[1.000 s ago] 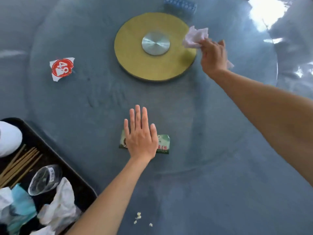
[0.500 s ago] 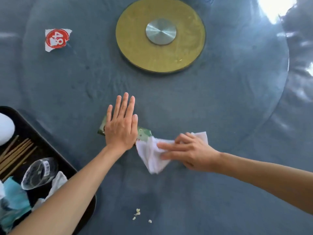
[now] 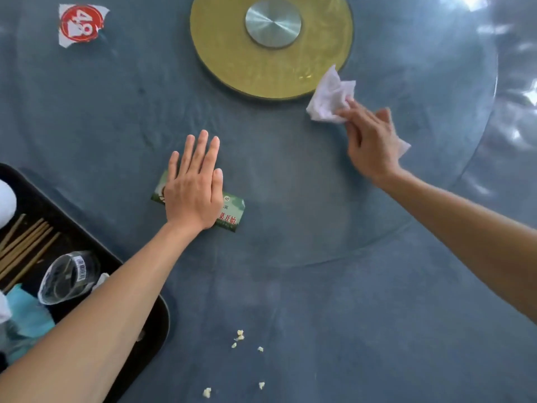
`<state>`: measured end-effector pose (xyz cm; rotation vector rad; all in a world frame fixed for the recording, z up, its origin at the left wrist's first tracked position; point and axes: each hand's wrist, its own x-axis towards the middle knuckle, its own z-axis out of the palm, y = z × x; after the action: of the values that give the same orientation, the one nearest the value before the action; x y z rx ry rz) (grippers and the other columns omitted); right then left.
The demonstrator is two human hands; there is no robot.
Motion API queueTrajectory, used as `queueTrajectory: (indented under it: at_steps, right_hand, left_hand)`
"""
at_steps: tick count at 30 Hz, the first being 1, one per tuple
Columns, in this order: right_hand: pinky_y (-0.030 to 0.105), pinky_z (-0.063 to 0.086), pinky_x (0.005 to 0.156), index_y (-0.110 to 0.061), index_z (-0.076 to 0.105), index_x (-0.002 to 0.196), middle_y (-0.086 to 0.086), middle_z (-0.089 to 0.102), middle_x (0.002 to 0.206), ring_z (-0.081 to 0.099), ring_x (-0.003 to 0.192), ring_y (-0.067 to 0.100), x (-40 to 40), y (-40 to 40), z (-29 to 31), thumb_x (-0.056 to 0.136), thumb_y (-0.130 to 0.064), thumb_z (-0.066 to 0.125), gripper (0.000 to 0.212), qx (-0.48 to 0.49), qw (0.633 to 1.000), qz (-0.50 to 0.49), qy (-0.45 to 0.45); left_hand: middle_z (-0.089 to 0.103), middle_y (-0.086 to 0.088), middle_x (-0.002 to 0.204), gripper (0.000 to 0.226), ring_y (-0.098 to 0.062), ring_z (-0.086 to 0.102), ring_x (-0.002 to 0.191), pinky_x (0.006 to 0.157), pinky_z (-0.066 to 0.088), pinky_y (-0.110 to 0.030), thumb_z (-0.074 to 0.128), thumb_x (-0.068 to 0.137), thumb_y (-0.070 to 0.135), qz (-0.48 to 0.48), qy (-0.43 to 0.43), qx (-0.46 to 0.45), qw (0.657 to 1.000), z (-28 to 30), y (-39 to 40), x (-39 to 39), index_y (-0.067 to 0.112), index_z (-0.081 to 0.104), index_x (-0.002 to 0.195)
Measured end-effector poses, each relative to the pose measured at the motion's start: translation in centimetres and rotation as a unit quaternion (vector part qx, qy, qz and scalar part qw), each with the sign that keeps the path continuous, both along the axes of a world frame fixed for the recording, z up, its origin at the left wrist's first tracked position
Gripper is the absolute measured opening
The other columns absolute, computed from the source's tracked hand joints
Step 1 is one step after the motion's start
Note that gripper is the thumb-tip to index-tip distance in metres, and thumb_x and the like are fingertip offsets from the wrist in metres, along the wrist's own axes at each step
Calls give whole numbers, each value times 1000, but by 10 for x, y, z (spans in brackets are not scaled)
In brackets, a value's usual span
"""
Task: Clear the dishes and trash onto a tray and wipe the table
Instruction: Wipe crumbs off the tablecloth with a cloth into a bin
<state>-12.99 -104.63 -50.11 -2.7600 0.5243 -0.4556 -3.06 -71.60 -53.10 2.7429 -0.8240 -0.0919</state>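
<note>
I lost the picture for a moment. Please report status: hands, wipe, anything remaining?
Left hand flat on green packet. Right hand grips white wipe beside yellow disc. Crumbs, red-and-white scrap remain.

gold turntable disc (image 3: pixel 232 59) | steel hub (image 3: pixel 272 23) at centre

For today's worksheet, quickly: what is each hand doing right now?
Left hand: open, pressed flat on the green packet.
Right hand: holding the white wipe.
</note>
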Motion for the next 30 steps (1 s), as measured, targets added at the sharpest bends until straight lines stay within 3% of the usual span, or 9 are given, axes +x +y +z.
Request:
queueTrajectory:
  at_steps: [5, 8, 12, 16, 18, 20, 23, 26, 30]
  right_hand:
    - [43, 50, 67, -28, 74, 116, -15, 60, 146, 50, 83, 28, -114, 144, -3, 90, -5, 52, 42, 49, 978, 198, 29]
    - [42, 50, 61, -28, 75, 118, -16, 61, 145, 53, 82, 29, -139, 195, 2, 77, 3, 58, 55, 74, 960, 258, 77]
    - [47, 50, 66, -20, 75, 119, -13, 62, 144, 53, 82, 31, -149, 216, 28, 89, 6, 59, 42, 122, 966, 219, 64]
    - [45, 52, 78, -19, 75, 123, -8, 65, 142, 52, 82, 27, -163, 216, 52, 97, 4, 63, 37, 133, 971, 200, 22]
    - [45, 53, 80, -16, 76, 123, -2, 68, 138, 56, 82, 30, -168, 216, 55, 99, 3, 64, 32, 128, 971, 202, 15]
    - [45, 54, 80, -13, 75, 123, 1, 69, 133, 61, 84, 33, -173, 219, 51, 99, 2, 63, 30, 131, 969, 207, 13]
    - [49, 57, 76, -10, 76, 121, 7, 72, 124, 63, 86, 36, -180, 238, 38, 99, -2, 65, 26, 134, 965, 225, 28]
    - [51, 57, 80, -7, 76, 118, 10, 72, 121, 65, 90, 38, -187, 260, 22, 98, -3, 68, 22, 139, 957, 248, 63]
    - [53, 53, 91, -11, 74, 124, 12, 69, 121, 65, 104, 38, -198, 266, 17, 97, -7, 70, 28, 149, 964, 204, 87]
  left_hand:
    - [15, -3, 171, 58, -23, 6, 159, 127, 4, -47, 27, 106, 28, -6, 16, 21, 1000, 4, -1, -3, 18, 20, 163]
    - [9, -3, 172, 57, -24, 1, 159, 127, 1, -47, 27, 109, 27, 2, 50, 39, 998, 16, -1, -7, 17, 15, 164]
    - [10, -9, 172, 56, -27, 3, 158, 126, 11, -45, 37, 106, 22, -4, 165, 17, 986, 53, -2, -30, 8, 27, 159]
    - [42, -7, 160, 44, -26, 27, 153, 123, 24, -39, 53, 100, 29, -141, 246, -126, 951, 98, 30, -100, 12, 60, 140]
    - [53, -6, 150, 44, -26, 44, 143, 119, 34, -41, 61, 94, 35, -197, 217, -150, 944, 110, 55, -130, 13, 67, 131]
    - [56, -6, 147, 46, -28, 54, 134, 113, 42, -46, 71, 88, 32, -220, 172, -136, 950, 108, 75, -145, 15, 67, 131]
    - [53, -9, 146, 58, -30, 55, 130, 105, 49, -47, 79, 81, 19, -205, 200, -73, 956, 91, 98, -155, 15, 62, 136]
    - [43, -10, 148, 57, -30, 47, 132, 98, 52, -48, 73, 85, 17, -197, 202, 8, 959, 71, 113, -166, 19, 58, 140]
    - [42, -7, 154, 45, -34, 45, 135, 105, 46, -47, 67, 91, 20, -197, 147, 43, 968, 59, 115, -177, 16, 61, 135]
